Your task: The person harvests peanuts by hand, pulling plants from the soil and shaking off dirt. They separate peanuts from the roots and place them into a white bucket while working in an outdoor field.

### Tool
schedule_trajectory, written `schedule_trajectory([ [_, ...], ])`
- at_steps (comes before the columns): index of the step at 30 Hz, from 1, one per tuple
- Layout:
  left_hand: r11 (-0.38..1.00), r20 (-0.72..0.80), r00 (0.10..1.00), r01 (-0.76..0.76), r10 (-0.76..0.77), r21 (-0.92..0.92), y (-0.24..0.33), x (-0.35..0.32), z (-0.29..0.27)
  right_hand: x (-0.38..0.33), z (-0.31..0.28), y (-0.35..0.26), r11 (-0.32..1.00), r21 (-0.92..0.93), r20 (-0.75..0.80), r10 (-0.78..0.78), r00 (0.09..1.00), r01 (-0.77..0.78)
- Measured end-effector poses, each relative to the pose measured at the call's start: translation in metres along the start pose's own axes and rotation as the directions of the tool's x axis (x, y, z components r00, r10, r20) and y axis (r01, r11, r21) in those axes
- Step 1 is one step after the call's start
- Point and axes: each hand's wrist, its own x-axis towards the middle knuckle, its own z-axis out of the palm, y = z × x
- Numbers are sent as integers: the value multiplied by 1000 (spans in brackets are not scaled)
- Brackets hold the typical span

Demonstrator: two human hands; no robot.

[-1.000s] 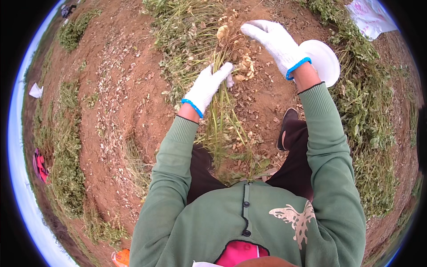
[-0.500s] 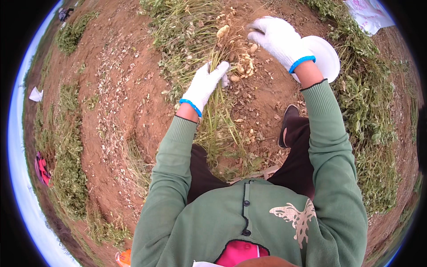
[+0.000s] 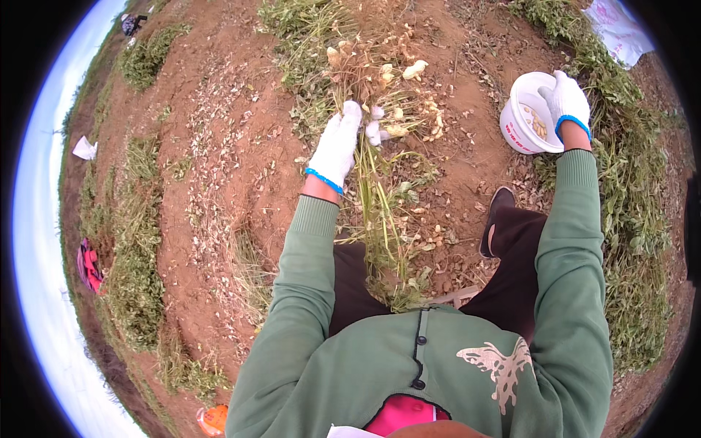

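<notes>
My left hand (image 3: 337, 146), in a white knit glove with a blue cuff, is closed around the stems of a pulled peanut plant (image 3: 381, 212). Pale peanuts (image 3: 415, 70) hang among the roots beyond and beside its fingers. To the right, my gloved right hand (image 3: 568, 101) is at the far right rim of a white plastic bucket (image 3: 515, 133). Its thumb lies over the opening, and the other fingers seem to wrap the rim, though they are partly hidden. Several loose peanuts (image 3: 537, 123) show inside the bucket.
Leafy uprooted plants (image 3: 628, 241) lie in a long row on my right, with another row (image 3: 135, 270) at left. A white printed sack (image 3: 619, 33) is at the upper right. My shoe (image 3: 496, 219) stands on brown soil strewn with dry leaves.
My right hand has moved right, from beside the peanut roots to the bucket. The bucket's wall and the peanuts inside now show. My left hand stays on the stems; the root end is turned.
</notes>
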Motion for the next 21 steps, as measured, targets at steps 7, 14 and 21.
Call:
schedule_trajectory([
  [7, 996, -60, 997, -44, 48, 75, -10, 8, 0, -28, -27, -111, 446, 824, -124, -460, 879, 350],
  [14, 997, 62, 998, -24, 20, 67, -12, -1, 2, -78, -26, -182, 65, 984, -77, -696, 714, 169],
  [21, 999, 138, 990, -12, 6, 42, -15, 1, 2, -89, -35, -192, 105, 986, 0, -765, 644, 126],
])
